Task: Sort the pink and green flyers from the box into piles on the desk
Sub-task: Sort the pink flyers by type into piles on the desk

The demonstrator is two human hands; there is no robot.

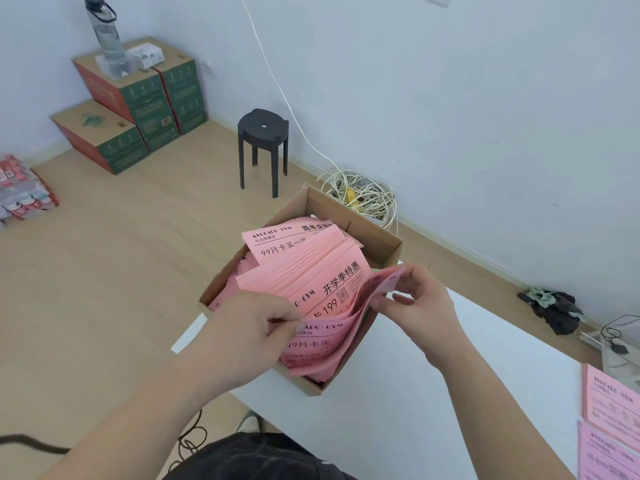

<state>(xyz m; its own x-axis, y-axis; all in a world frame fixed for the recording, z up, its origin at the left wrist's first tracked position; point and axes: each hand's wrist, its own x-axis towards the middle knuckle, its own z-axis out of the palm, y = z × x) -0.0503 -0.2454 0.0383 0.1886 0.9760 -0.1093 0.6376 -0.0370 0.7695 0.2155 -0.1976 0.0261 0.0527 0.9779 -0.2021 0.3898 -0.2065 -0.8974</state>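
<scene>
Fingers [281,315] of left hand [242,341] pinch into the pink flyers [311,271] stacked in the box [384,244]. Right hand [426,306] pinches the top corner of one curled sheet [346,330] at the box's right rim. Box sits on the table [450,393] corner, with two pink piles [613,403] well right of the box.

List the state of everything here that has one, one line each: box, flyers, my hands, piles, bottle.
box: open, on the desk corner, full of pink flyers
flyers in box: loose, fanned out
bent sheaf: lifted, curved between both hands
left hand: pinches the sheaf's lower edge
right hand: pinches its top corner
desk piles: two, pink, lying flat
bottle: upright, capped
</scene>
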